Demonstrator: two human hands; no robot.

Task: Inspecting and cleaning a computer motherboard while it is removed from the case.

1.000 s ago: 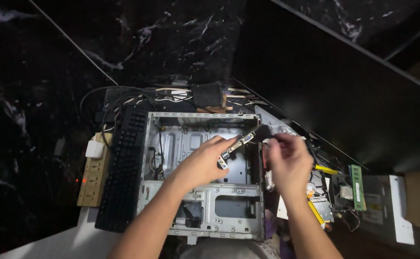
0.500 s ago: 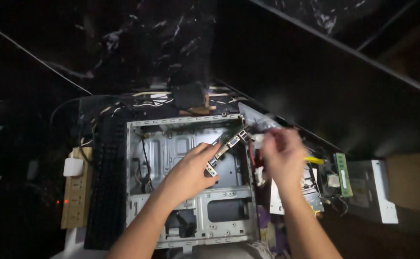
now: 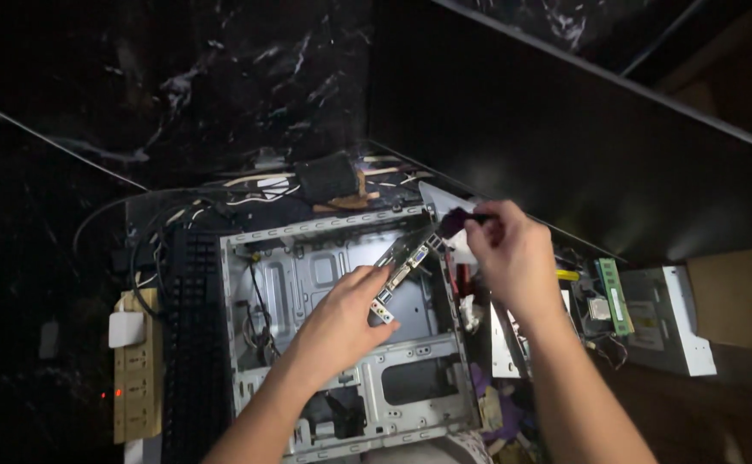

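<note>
An open grey computer case [image 3: 307, 232] lies flat in front of me. My left hand [image 3: 346, 318] holds a narrow metal plate with port cut-outs [image 3: 406, 266] over the inside of the case, tilted up toward the far right corner. My right hand [image 3: 513, 253] is closed around a small dark purple brush [image 3: 455, 223], whose tip is at the plate's upper end, by the case's right wall.
A black keyboard [image 3: 188, 326] lies left of the case, with a power strip and white plug [image 3: 128, 331] beyond it. Cables and a black block [image 3: 328, 176] sit behind the case. A green memory stick [image 3: 614, 296], a drive [image 3: 668, 322] and loose parts lie to the right.
Both hands stay at the plate. My right hand has shifted slightly up and left, bringing the brush to the plate's top end. The camera view drifted a little.
</note>
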